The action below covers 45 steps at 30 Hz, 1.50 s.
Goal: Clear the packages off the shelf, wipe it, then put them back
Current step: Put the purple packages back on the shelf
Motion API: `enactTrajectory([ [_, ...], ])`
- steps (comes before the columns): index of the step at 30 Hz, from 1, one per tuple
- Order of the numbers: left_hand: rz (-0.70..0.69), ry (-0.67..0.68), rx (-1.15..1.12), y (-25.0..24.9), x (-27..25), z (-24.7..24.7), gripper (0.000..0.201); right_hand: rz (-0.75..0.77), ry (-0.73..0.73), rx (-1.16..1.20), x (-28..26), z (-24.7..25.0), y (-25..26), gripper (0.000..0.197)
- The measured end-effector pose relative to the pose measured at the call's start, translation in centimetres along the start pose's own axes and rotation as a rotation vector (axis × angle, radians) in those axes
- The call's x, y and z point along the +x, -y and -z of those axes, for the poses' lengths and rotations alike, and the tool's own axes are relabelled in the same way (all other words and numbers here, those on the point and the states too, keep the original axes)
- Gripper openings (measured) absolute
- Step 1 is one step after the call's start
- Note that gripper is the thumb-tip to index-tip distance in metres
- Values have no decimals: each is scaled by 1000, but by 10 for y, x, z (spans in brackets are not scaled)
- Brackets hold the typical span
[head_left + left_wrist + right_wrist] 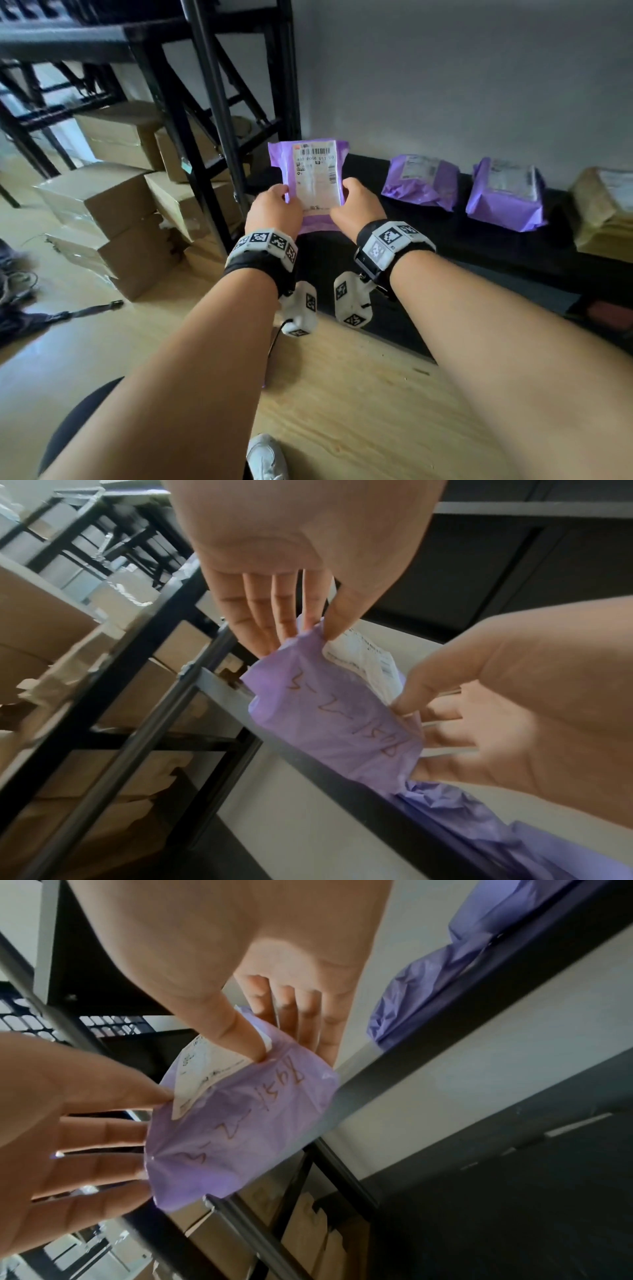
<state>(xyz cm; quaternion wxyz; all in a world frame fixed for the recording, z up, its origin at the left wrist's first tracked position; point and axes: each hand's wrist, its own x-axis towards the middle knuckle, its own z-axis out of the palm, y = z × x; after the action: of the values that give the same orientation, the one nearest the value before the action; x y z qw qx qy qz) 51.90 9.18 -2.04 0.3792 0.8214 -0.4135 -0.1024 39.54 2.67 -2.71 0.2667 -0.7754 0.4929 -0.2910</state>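
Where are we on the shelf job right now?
Both hands, left hand and right hand, hold one purple package over the black shelf. Two more purple packages and a tan parcel lie on it. Whether it has been wiped, I cannot tell.

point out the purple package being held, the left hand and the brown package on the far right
held purple package point(313, 171), head view, on its white shipping label
left hand point(270, 209), head view, on the back of the hand
brown package point(603, 209), head view, on its front face
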Motion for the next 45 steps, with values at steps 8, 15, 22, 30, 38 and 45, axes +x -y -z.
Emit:
enactTrajectory([
  [8,-80,158,-20,-52,50,-31,39,-75,-116,3,64,19,-19,38],
  [15,-35,146,-99,-74,87,-69,42,-126,-119,-39,109,26,-42,40],
  [22,-64,216,-112,-77,106,-102,39,-205,-95,-98,131,28,-58,33],
  [30,-95,263,-99,-68,101,-94,51,-164,-162,-178,117,29,-52,45],
  [38,-62,73,-40,-34,72,-48,48,-51,-288,-180,80,18,-17,35],
  [45,28,-11,68,53,50,-11,43,8,-137,-68,42,-39,15,34],
])
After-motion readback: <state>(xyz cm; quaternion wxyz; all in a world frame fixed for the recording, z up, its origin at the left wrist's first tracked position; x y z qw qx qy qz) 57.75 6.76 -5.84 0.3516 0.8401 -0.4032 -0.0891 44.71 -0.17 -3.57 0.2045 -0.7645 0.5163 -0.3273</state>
